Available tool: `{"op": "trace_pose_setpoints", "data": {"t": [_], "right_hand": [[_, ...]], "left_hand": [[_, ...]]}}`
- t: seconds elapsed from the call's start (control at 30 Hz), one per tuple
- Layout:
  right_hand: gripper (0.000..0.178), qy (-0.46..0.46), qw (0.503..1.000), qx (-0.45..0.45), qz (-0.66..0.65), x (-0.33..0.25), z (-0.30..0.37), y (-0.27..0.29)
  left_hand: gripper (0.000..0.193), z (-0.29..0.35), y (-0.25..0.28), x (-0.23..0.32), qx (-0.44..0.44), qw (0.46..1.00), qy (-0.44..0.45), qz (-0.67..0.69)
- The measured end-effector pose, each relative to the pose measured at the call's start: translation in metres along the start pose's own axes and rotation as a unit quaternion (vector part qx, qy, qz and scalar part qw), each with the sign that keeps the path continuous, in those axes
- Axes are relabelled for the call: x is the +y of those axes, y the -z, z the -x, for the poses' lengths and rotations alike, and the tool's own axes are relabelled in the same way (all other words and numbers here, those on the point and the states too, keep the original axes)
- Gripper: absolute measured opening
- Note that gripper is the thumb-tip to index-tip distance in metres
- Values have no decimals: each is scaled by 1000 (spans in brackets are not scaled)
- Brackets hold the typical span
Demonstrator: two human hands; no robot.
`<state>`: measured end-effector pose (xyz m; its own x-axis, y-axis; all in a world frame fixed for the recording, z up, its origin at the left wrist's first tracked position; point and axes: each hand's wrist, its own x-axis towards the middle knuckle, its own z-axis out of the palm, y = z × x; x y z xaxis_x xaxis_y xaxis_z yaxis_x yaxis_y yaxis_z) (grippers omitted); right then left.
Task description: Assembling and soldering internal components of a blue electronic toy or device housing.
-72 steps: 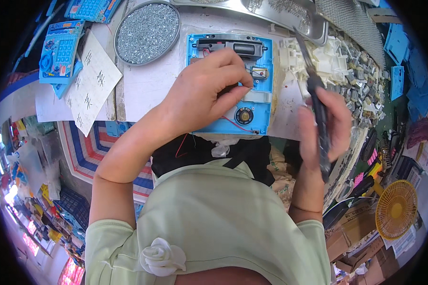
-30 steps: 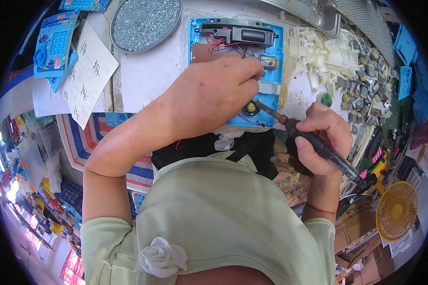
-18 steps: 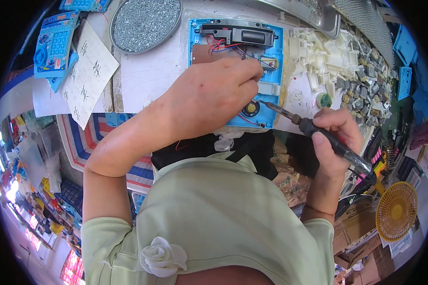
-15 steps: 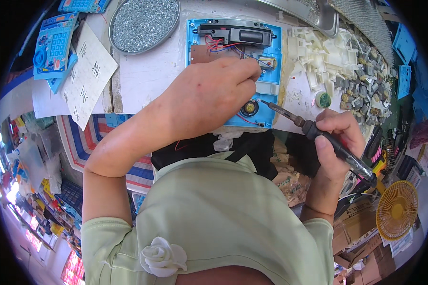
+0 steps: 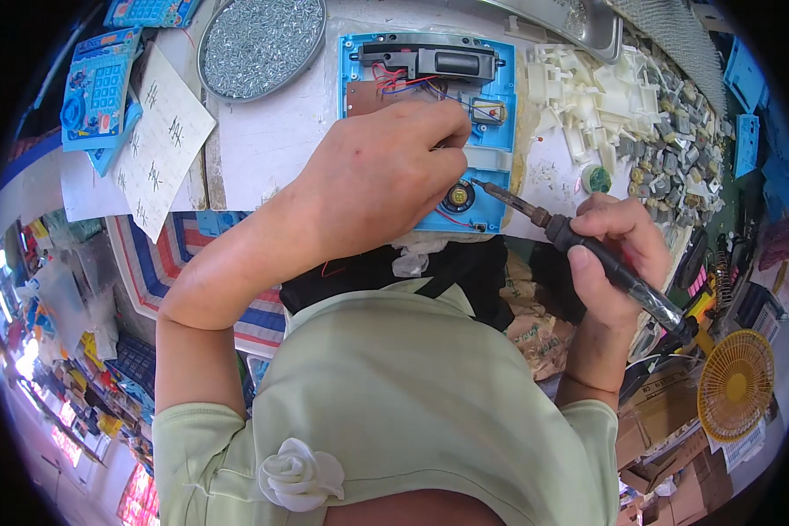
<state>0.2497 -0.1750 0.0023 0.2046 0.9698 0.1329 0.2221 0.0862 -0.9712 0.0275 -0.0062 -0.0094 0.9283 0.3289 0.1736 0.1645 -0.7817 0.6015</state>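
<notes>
A blue plastic toy housing (image 5: 500, 81) lies on the bench with its inside up. It holds a black module (image 5: 451, 63), a brown circuit board (image 5: 365, 96), red and blue wires, and a round speaker (image 5: 458, 197). My left hand (image 5: 390, 171) reaches over the housing, its fingers bent and pressed together; what they pinch, if anything, is hidden. My right hand (image 5: 618, 259) grips a soldering iron (image 5: 579, 241) by its black handle. The iron's tip points left and sits just above the speaker, close to my left fingertips.
A round tray of small screws (image 5: 259, 48) stands at the back left. White plastic parts (image 5: 587, 96) and a heap of small grey motor-like parts (image 5: 675, 167) lie on the right, near a small green-filled pot (image 5: 595, 179). A yellow fan (image 5: 735, 386) is at lower right.
The soldering iron and my right hand have shifted slightly left. My left hand has moved a little left and stays bent over the housing.
</notes>
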Motion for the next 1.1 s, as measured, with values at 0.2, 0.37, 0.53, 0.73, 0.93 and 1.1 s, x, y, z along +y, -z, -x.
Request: {"op": "trace_pose_setpoints", "data": {"t": [0.2,0.37,0.53,0.73,0.93,1.1], "right_hand": [[23,-2,999,-21,31,1,-3,-4],[22,8,999,-23,45,1,-4,-4],[21,15,998,-29,54,1,-6,-5],[21,17,997,-28,64,0,-8,-5],[21,22,996,-32,75,-1,-8,-5],[21,30,993,-28,108,-3,-10,-7]], "left_hand": [[14,-6,2,2,-18,1000,-7,-9],[11,-10,4,6,-33,999,-7,-23],[9,-15,6,10,-48,997,-16,-52],[5,-19,9,11,-73,993,-31,-88],[6,-21,10,13,-85,988,-51,-118],[8,-23,12,18,-136,984,-18,-110]]}}
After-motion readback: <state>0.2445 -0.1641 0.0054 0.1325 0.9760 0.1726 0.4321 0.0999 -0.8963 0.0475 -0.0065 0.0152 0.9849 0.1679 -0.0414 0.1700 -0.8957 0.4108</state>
